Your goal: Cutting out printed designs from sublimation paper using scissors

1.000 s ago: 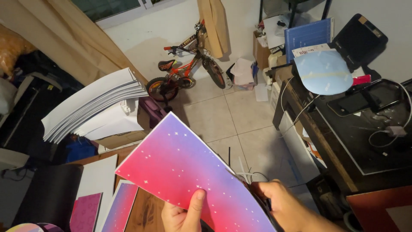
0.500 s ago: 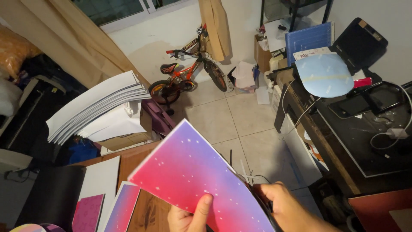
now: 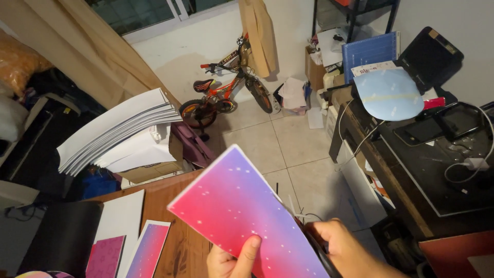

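A stiff sheet (image 3: 242, 211) printed in a pink-to-purple gradient with white specks is held up over the edge of a wooden table (image 3: 170, 190). My left hand (image 3: 231, 259) grips its lower edge, thumb on the printed face. My right hand (image 3: 350, 249) is at the sheet's lower right corner, fingers curled around a dark object that is mostly hidden behind the sheet. A smaller sheet with the same gradient (image 3: 149, 247) lies flat on the table to the left, next to a pink patterned sheet (image 3: 105, 256).
A stack of white boards (image 3: 113, 128) rests on cardboard boxes at left. A white sheet (image 3: 121, 219) and a black board (image 3: 62, 237) lie on the table. A small bicycle (image 3: 226, 92) stands on the tiled floor. At right is a dark desk (image 3: 437, 170) with cables and a light blue sheet (image 3: 388, 95).
The gradient sheet has sunk lower and shifted right in view as my head turned. Both hands keep the same hold on it.
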